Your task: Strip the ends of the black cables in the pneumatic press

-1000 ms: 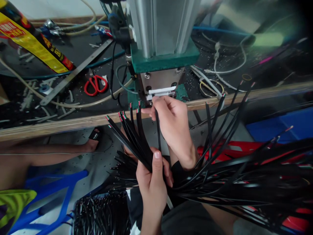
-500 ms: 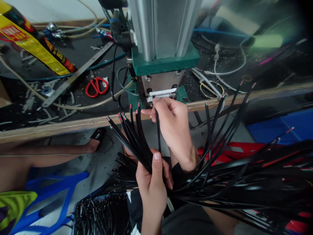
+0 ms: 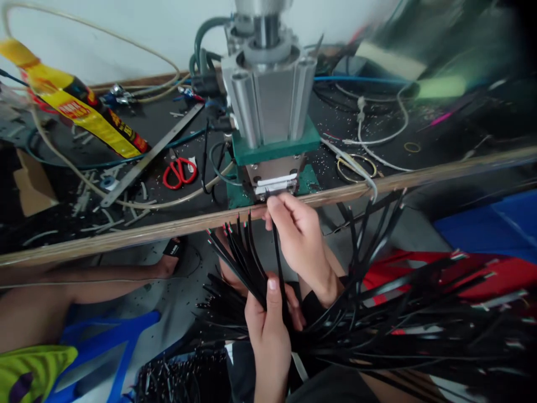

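My left hand (image 3: 271,324) is closed around a bundle of black cables (image 3: 241,257), whose cut ends show small red, green and white wires. One black cable (image 3: 276,246) runs up from it to my right hand (image 3: 300,240). There my right thumb and fingers pinch that cable close to its tip, at the lower front of a bench press (image 3: 268,101). This press has a silver cylinder, a green plate (image 3: 277,144) and a metal head with white strips (image 3: 274,184). The cable's very tip is hidden by the fingers and the press.
On the bench lie red-handled scissors (image 3: 179,172), a steel ruler (image 3: 153,154), a yellow bottle (image 3: 79,103) and cable scraps. More black cables (image 3: 398,336) spread across my lap to the right. At left are another person's leg (image 3: 104,268) and a blue stool (image 3: 113,341).
The view has tilted up, so press, bench and hands sit lower and more of the cylinder shows. Both hands keep their hold, with the right one still at the press front.
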